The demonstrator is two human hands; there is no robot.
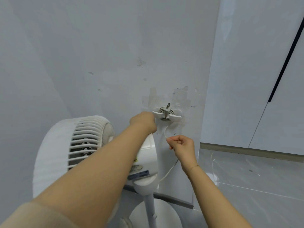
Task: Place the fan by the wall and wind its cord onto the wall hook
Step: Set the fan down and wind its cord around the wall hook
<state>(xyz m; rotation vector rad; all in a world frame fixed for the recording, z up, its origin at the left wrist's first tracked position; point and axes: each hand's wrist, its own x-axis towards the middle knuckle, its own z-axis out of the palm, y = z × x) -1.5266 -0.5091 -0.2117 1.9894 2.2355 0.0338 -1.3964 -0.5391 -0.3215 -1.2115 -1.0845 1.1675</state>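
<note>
A white pedestal fan (65, 145) stands close against the pale wall, its grille turned left and its round base (158, 214) on the floor. On the wall sits a white hook (167, 114) with cord coils wound behind its crossbar and the plug (168, 106) poking up. My left hand (144, 121) is closed at the hook's left end; whether it grips the hook or the cord I cannot tell. My right hand (181, 144) pinches the white cord (165, 134) just below the hook. The cord runs down past my wrist toward the fan's stem.
The wall (98, 55) around the hook is patched and scuffed. To the right stand white cabinet doors (246, 79) with a dark vertical handle (286, 60). Grey glossy floor tiles (255, 178) lie at the lower right.
</note>
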